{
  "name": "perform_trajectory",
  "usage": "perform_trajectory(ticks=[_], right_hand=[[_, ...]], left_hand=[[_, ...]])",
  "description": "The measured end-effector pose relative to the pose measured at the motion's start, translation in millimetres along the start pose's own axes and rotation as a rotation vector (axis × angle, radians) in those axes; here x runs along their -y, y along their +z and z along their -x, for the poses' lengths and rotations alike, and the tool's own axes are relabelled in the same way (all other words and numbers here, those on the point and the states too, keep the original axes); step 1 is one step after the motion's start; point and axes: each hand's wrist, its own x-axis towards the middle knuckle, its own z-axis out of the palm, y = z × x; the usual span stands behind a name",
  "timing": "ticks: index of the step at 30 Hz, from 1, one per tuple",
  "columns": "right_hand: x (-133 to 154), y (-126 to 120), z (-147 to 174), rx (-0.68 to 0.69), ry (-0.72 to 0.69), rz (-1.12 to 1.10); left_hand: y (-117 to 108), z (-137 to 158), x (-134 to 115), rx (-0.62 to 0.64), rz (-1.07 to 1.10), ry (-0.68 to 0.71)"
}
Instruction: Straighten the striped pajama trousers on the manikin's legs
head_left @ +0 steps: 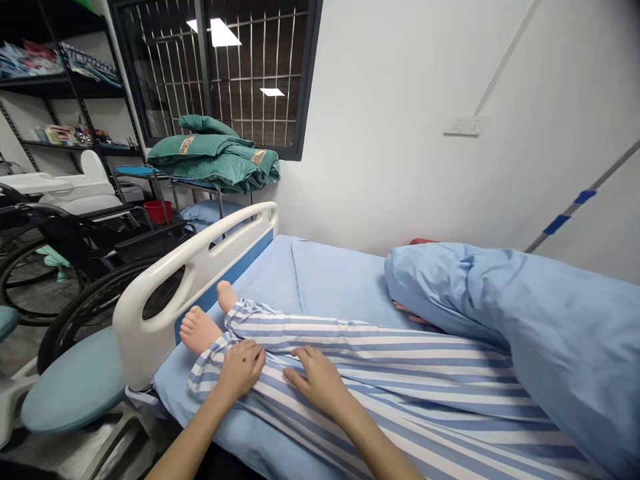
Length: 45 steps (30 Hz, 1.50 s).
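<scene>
A figure in blue-and-white striped trousers (380, 337) lies along the bed with both legs stretched out. The bare feet (199, 330) point toward the footboard. My left hand (241, 368) is on the nearer lower leg just above the ankle, its fingers curled down over the cloth. Farther up the same leg, my right hand (316, 380) rests with thumb and fingers apart, holding nothing. A light blue quilt (500, 293) covers the upper body, and fingers of the lying figure (415, 315) show from under its edge.
A white footboard (200, 257) closes the left end of the bed. Beyond it are a wheelchair (100, 247), a pale green stool seat (75, 380), and folded green bedding (215, 153) on a stand. The blue bedsheet (335, 273) reaches the wall (390, 167).
</scene>
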Motion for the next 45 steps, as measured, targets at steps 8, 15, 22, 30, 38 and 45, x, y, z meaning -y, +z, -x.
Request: perform_trajectory(ticks=[8,15,22,30,38,45], right_hand=[[1,16,7,0.04,0.039,0.063],[3,16,9,-0.001,0.025,0.094],[2,17,9,-0.007,0.032,0.075],[1,18,9,-0.018,0.035,0.071],[1,18,10,-0.027,0.037,0.066],[3,17,10,-0.027,0.042,0.073]], left_hand=[[-5,2,3,0.045,-0.09,0.097],[-25,15,7,-0.166,-0.067,-0.079],[-52,28,37,-0.101,-0.38,-0.01],[-57,18,33,0.171,-0.05,-0.022],[-66,-8,40,0.396,0.391,-0.434],[-76,-23,47,0.431,0.446,-0.378]])
